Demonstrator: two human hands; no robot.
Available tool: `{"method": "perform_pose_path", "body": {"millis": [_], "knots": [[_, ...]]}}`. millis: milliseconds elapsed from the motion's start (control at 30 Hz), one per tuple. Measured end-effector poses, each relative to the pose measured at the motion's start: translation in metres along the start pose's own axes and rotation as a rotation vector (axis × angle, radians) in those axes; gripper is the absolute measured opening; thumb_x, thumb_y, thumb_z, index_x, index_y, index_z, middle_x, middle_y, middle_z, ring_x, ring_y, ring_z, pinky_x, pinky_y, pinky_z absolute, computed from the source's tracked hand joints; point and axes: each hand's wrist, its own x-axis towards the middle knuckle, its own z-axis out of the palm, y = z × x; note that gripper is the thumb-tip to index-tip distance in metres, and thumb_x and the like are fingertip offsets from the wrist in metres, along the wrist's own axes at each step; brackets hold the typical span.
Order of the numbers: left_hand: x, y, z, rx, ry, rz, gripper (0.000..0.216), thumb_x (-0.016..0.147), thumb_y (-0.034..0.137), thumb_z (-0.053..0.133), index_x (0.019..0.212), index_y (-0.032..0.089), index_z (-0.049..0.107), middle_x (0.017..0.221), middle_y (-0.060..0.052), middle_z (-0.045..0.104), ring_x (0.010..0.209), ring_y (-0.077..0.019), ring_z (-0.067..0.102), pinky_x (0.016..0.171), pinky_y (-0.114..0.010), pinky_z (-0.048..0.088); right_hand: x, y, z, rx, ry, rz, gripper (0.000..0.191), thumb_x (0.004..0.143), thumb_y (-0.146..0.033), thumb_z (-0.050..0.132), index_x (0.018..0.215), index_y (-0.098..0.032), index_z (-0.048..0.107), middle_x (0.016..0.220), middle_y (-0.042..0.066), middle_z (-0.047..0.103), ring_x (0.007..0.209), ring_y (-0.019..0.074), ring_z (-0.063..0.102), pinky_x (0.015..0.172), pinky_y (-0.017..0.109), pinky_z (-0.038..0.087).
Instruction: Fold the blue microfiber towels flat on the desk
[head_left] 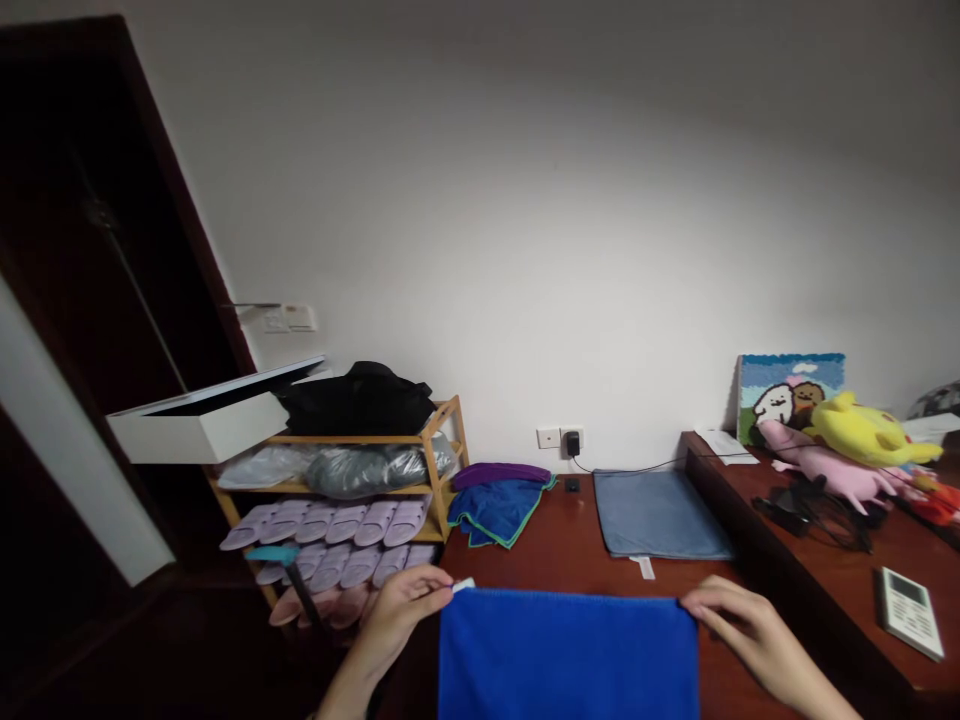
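A bright blue cloth hangs stretched between my two hands, its top edge almost level and its lower part cut off by the bottom of the view. My left hand pinches the upper left corner, where a small white tag sticks out. At the upper right corner, my right hand grips the fabric between thumb and fingers. Behind the cloth, a grey-blue cloth lies flat on the reddish-brown table, a white label at its front edge. Further left rest a crumpled blue cloth with green edging and a purple cloth.
A wooden shoe rack with rows of lilac slippers stands at left, carrying a black bag and an open white box. On the raised right surface are plush toys, a picture, cables and a white remote.
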Motion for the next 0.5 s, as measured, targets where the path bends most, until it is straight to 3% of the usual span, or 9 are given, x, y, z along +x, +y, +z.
{"method": "perform_pose_path", "body": {"millis": [133,267,400,500], "knots": [[0.065,-0.062,0.021,0.122,0.057,0.031,0.05,0.069,0.063,0.078,0.091,0.019,0.068,0.083,-0.004,0.076,0.082,-0.0215,0.072,0.077,-0.031,0.055,0.068,0.076,0.047,0.037,0.005,0.144,0.052,0.09,-0.068,0.051,0.096,-0.022,0.076,0.094,0.007,0.075,0.078,0.0197,0.069,0.065,0.027,0.056],[0.12,-0.129,0.045,0.308,0.171,0.031,0.054,0.07,0.076,0.066,0.077,0.023,0.056,0.069,0.001,0.067,0.073,-0.0205,0.069,0.071,-0.03,0.052,0.116,0.149,0.102,-0.043,0.013,0.29,0.052,0.086,-0.066,0.049,0.085,-0.02,0.073,0.076,0.005,0.074,0.07,0.0216,0.069,0.063,0.029,0.055],[0.147,-0.185,0.062,0.471,0.228,-0.025,0.044,0.078,0.067,0.06,0.068,0.025,0.05,0.06,0.003,0.062,0.065,-0.0207,0.067,0.07,-0.032,0.051,0.134,0.192,0.15,-0.101,0.08,0.384,0.039,0.087,-0.05,0.045,0.082,-0.022,0.071,0.067,0.003,0.071,0.059,0.0211,0.068,0.059,0.03,0.054],[0.151,-0.22,0.069,0.576,0.245,-0.049,0.03,0.088,0.054,0.052,0.078,0.026,0.056,0.069,-0.001,0.069,0.072,-0.0228,0.071,0.073,-0.033,0.052,0.136,0.213,0.173,-0.154,0.165,0.397,0.036,0.085,-0.04,0.041,0.087,-0.022,0.072,0.077,0.007,0.074,0.077,0.0246,0.073,0.074,0.034,0.057]]}}
